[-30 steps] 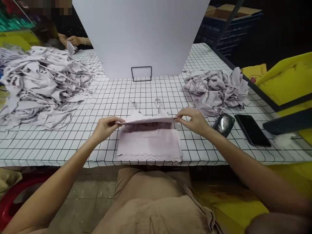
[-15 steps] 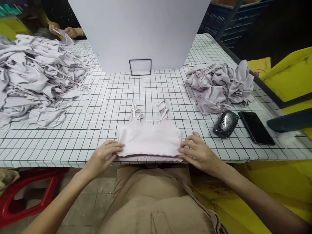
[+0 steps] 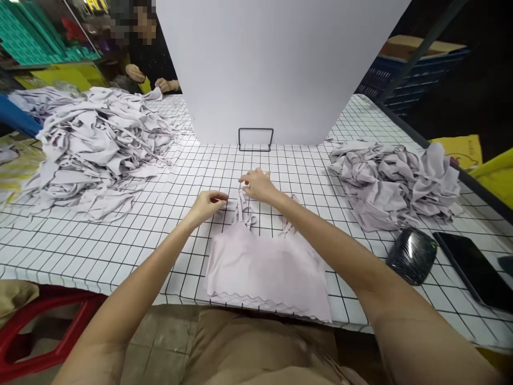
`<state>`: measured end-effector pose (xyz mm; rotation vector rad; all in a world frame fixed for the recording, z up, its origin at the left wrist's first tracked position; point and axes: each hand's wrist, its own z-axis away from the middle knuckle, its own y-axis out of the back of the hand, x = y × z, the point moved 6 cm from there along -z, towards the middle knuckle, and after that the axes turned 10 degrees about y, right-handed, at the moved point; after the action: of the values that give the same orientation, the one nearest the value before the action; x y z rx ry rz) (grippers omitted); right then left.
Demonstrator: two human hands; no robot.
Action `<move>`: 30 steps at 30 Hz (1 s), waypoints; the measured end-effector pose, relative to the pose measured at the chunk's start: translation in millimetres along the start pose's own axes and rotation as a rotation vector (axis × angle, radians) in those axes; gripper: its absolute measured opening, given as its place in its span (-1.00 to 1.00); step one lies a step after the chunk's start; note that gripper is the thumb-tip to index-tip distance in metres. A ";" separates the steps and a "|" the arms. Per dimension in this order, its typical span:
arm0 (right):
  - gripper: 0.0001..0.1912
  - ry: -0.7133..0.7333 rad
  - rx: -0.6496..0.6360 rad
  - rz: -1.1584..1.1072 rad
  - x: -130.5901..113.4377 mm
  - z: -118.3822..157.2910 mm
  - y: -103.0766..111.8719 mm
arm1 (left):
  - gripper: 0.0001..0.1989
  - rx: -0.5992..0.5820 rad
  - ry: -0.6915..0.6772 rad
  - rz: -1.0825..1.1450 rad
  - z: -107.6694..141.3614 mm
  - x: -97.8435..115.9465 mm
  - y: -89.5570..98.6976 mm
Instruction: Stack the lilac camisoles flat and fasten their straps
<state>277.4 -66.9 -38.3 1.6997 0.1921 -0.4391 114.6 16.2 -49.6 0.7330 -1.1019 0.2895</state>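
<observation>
A pale pink strappy top [image 3: 266,270] lies flat at the table's front edge, its wavy hem toward me and its two thin straps pointing away. My right hand [image 3: 258,184] is over the tip of the left strap [image 3: 241,206], fingers bent and spread, with the strap end just under its fingertips. Left of that strap, my left hand [image 3: 209,206] hovers with thumb and fingers apart and nothing visible between them. My right forearm crosses over the right strap and partly hides it.
Heaps of similar garments lie at left [image 3: 100,144] and right [image 3: 396,182]. A white board [image 3: 276,64] stands behind a black wire frame [image 3: 255,150]. Near the right edge are a dark glossy object [image 3: 412,255] and a phone [image 3: 475,267]. Another person's hands [image 3: 164,84] show at back left.
Both hands have left the garment's lower sides and moved forward to the left strap. The garment now lies spread out taller. The view has shifted.
</observation>
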 end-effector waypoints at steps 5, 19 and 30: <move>-0.86 0.083 -0.051 -0.037 4.3 -31.7 -15.6 | -0.74 -0.059 0.050 0.093 -7.2 -5.4 -3.1; -0.70 0.795 0.420 0.086 -68.5 99.2 14.8 | -0.68 -0.258 0.147 0.625 23.0 11.3 -38.4; -0.79 0.416 0.297 -0.758 -65.5 97.8 37.2 | -0.92 -0.117 -0.275 0.419 74.9 34.8 -37.7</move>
<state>213.9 -161.3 9.6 1.9598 1.1446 -0.6842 98.3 -66.1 -14.8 0.4395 -1.5226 0.4843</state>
